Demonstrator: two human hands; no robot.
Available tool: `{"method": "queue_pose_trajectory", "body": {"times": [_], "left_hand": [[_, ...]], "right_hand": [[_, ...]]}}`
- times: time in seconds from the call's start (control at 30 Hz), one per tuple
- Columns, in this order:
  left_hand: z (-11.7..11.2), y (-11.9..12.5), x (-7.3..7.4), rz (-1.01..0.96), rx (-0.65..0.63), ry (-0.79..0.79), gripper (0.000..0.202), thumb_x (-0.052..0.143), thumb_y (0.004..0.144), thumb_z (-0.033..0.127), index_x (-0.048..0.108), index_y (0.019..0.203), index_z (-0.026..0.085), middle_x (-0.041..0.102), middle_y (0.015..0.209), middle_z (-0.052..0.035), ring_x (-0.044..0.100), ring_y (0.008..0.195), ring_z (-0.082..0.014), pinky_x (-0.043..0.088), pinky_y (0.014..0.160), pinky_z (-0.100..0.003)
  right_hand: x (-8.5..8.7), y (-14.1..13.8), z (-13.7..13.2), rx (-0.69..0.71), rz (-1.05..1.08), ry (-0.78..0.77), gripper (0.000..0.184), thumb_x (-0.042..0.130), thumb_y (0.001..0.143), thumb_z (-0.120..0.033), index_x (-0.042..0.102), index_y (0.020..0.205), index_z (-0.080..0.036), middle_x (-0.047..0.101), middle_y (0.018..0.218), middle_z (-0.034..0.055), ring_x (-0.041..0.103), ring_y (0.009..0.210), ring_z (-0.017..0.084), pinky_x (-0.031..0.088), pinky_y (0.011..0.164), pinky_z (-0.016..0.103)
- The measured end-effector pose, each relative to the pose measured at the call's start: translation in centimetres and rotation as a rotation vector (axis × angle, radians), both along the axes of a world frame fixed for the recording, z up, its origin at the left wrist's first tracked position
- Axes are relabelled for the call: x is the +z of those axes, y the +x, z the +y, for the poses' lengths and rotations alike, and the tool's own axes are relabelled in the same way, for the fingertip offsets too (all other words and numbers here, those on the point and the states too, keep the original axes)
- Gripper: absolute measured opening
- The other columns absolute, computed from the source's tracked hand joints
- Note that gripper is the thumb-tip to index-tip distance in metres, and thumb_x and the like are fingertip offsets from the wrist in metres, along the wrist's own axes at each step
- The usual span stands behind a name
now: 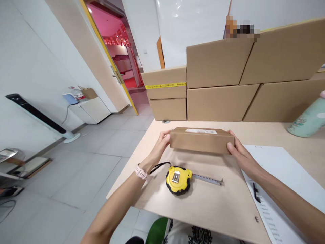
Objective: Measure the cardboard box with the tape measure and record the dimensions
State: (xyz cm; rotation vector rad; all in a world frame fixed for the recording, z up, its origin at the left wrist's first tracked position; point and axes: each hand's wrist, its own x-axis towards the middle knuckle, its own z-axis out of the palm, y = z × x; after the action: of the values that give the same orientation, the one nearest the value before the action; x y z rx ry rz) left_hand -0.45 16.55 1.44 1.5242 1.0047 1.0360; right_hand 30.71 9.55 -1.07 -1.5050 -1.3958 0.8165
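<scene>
Cardboard box (pixel 200 144), small and flat, is held at its two ends by the left hand (pixel 164 138) and the right hand (pixel 236 149). The left fingers are bent against one end; the right ones are curled round the other, with the thumb laid on the front. By its look, it should be light, fairly stiff and not slippery (a hard squeeze might dent it). It is best held by the short ends, as is done here. Between the hands, a white label (pixel 201 131) is stuck on top, but its words are too small to be read. Some fingertips and the box's bottom are hidden. From the shadow, it seems to be held just over the table (pixel 223 213). Nearer the body than the fingers, a yellow tape measure (pixel 177 183) is laid, its metal strip (pixel 208 179) partly pulled out; the numbers cannot be made out. Its black strap (pixel 162 164) is partly hidden by the left wrist. Beside the right hand, white paper (pixel 269 156) is partly covered by the arm. Past the fingers, big brown boxes (pixel 220 103) are stacked, and a green bottle (pixel 308 117), far right of them, is cut off.
</scene>
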Motion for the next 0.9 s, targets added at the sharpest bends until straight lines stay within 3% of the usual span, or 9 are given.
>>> {"method": "queue_pose_trajectory", "body": {"times": [0.17,0.3,0.4,0.47,0.53,0.63,0.7,0.77,0.9], "left_hand": [[-2.3,-1.6,-1.3,0.114,-0.033,0.01,0.041,0.043,0.092,0.057,0.055,0.111,0.023,0.045,0.149,-0.0075,0.033,0.141,-0.023,0.026,0.115,-0.043],[-3.9,-1.9,0.0,0.244,-0.026,0.038,0.045,0.055,0.087,0.054,0.053,0.12,0.024,0.043,0.149,-0.009,0.033,0.14,-0.0275,0.023,0.115,-0.049],[-6.5,-0.8,2.2,0.354,0.065,0.197,0.053,0.066,0.082,0.043,0.048,0.128,0.025,0.035,0.153,-0.0083,0.018,0.145,-0.0275,0.011,0.118,-0.049],[-9.0,1.2,3.3,0.469,0.065,0.457,0.04,0.058,0.087,0.036,0.048,0.125,0.025,0.051,0.137,-0.0097,0.04,0.131,-0.0253,0.029,0.11,-0.045],[-11.7,4.4,3.5,0.454,-0.138,0.568,0.027,0.053,0.089,0.031,0.051,0.114,0.023,0.062,0.11,-0.0087,0.055,0.103,-0.0226,0.045,0.091,-0.039],[-14.9,10.6,1.1,0.614,-0.654,0.903,0.026,0.047,0.09,0.038,0.061,0.093,0.016,0.065,0.086,-0.0099,0.054,0.084,-0.0236,0.045,0.087,-0.037],[-16.3,14.6,-1.8,0.691,-0.811,1.155,0.038,0.048,0.09,0.046,0.065,0.087,0.012,0.067,0.08,-0.0108,0.056,0.078,-0.0249,0.042,0.092,-0.04],[-17.2,17.8,-4.8,0.646,-0.803,1.32,0.035,0.045,0.092,0.037,0.067,0.092,0.01,0.07,0.088,-0.0128,0.059,0.081,-0.026,0.042,0.089,-0.043],[-18.2,20.4,-8.6,0.677,-0.455,1.469,0.032,0.039,0.093,0.02,0.063,0.111,0.01,0.067,0.119,-0.0111,0.056,0.114,-0.0295,0.033,0.102,-0.046]], "right_hand": [[-3.2,0.4,-1.7,0.125,-0.195,0.012,0.075,0.04,0.093,-0.058,0.009,0.156,-0.03,0.016,0.162,0.0015,0.021,0.146,0.024,0.022,0.116,0.044],[-2.4,2.0,-2.4,0.111,-0.305,0.026,0.074,0.048,0.089,-0.057,0.024,0.153,-0.029,0.03,0.158,0.0068,0.043,0.135,0.029,0.041,0.107,0.044],[-0.2,5.1,-2.8,-0.146,-0.489,-0.054,0.045,0.05,0.086,-0.056,0.06,0.118,-0.026,0.07,0.118,0.0089,0.068,0.1,0.031,0.053,0.082,0.045],[0.7,7.2,-3.2,-0.265,-0.683,-0.187,0.033,0.048,0.085,-0.056,0.062,0.085,-0.026,0.074,0.082,0.0062,0.069,0.077,0.031,0.049,0.067,0.043],[0.8,8.5,-3.6,-0.251,-0.833,-0.323,0.034,0.046,0.084,-0.057,0.055,0.072,-0.027,0.069,0.067,0.0051,0.066,0.068,0.03,0.044,0.059,0.039],[-0.1,8.5,-3.8,-0.153,-0.915,-0.408,0.034,0.045,0.085,-0.057,0.051,0.073,-0.026,0.067,0.067,0.0053,0.064,0.066,0.029,0.039,0.055,0.035],[-0.9,7.8,-3.5,-0.105,-0.916,-0.378,0.027,0.046,0.086,-0.052,0.051,0.079,-0.026,0.067,0.067,0.0041,0.063,0.065,0.026,0.037,0.054,0.033],[-1.3,7.2,-3.1,-0.051,-0.868,-0.305,0.015,0.049,0.085,-0.04,0.052,0.085,-0.025,0.065,0.065,0.0012,0.062,0.061,0.023,0.036,0.055,0.031],[-0.9,7.9,-2.7,0.056,-0.508,-0.25,0.011,0.053,0.081,-0.029,0.057,0.088,-0.023,0.06,0.052,-0.0034,0.059,0.051,0.019,0.042,0.056,0.031]]}}
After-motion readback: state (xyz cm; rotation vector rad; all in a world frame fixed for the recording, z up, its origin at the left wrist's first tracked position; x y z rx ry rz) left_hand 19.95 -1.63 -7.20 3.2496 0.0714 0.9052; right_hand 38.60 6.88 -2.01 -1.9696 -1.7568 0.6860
